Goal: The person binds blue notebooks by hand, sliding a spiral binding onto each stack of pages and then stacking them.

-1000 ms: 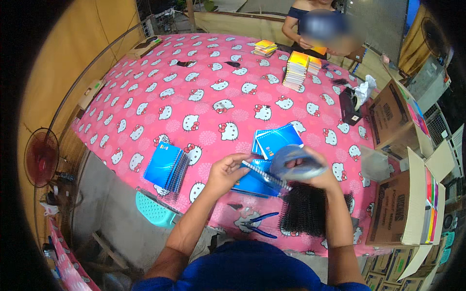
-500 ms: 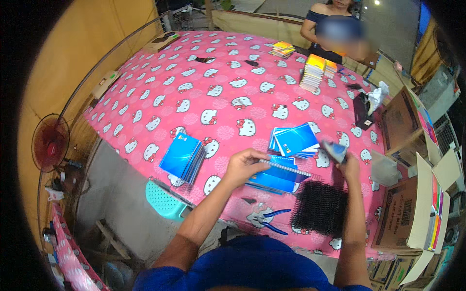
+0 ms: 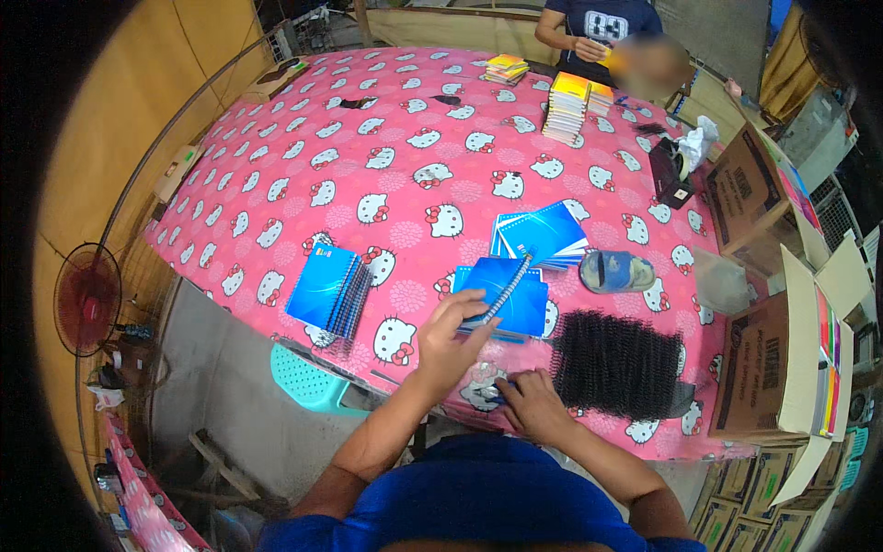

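My left hand (image 3: 449,339) is closed on a blue notebook (image 3: 478,299), its fingers and thumb at the spiral-bound edge, over a small stack of blue covers. By the table's near edge, my right hand (image 3: 538,405) closes over the blue-handled pliers (image 3: 501,390), which it mostly hides. Beyond the held notebook lies a pile of loose blue notebooks (image 3: 543,230). Black spiral coils (image 3: 612,363) form a heap right of my hands. A blue and grey slipper-shaped thing (image 3: 617,272) rests behind the coils. Coil-bound blue notebooks (image 3: 326,288) are stacked at the left.
Opposite, a person (image 3: 598,37) handles something yellow near stacks of yellow notebooks (image 3: 565,106). Along the right stand open cardboard boxes (image 3: 754,368) and a black tissue box (image 3: 670,175). A turquoise stool (image 3: 313,377) is below the table's left edge; a fan (image 3: 89,299) stands farther left.
My right hand has let go of the slipper-shaped thing, now on the table, and moved left onto the pliers. The notebook in my left hand has turned, its coil edge now slanting steeply.
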Action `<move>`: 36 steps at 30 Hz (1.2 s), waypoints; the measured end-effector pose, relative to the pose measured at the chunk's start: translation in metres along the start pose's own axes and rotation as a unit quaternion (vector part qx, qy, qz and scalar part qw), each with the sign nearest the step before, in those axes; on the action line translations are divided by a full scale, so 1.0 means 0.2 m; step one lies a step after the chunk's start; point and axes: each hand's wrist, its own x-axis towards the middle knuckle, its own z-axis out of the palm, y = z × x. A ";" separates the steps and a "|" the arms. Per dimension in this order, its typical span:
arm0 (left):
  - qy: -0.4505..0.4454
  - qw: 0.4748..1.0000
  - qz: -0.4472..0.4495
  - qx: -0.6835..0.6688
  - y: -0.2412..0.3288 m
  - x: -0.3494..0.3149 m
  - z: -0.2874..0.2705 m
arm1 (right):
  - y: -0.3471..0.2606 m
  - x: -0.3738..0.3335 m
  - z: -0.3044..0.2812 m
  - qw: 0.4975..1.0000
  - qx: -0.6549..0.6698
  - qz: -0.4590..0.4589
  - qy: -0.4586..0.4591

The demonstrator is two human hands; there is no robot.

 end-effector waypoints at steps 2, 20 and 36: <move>0.002 0.999 0.045 0.009 -0.02 0.01 0.00 | 0.00 0.00 -0.04 0.998 0.048 0.022 0.030; 0.102 0.987 0.117 0.036 -0.01 0.05 -0.15 | -0.10 0.26 -0.27 0.749 0.629 0.209 -0.022; 0.393 0.911 -0.116 0.039 -0.70 -0.03 -1.05 | 0.42 -0.06 -0.55 0.898 -0.092 0.339 0.263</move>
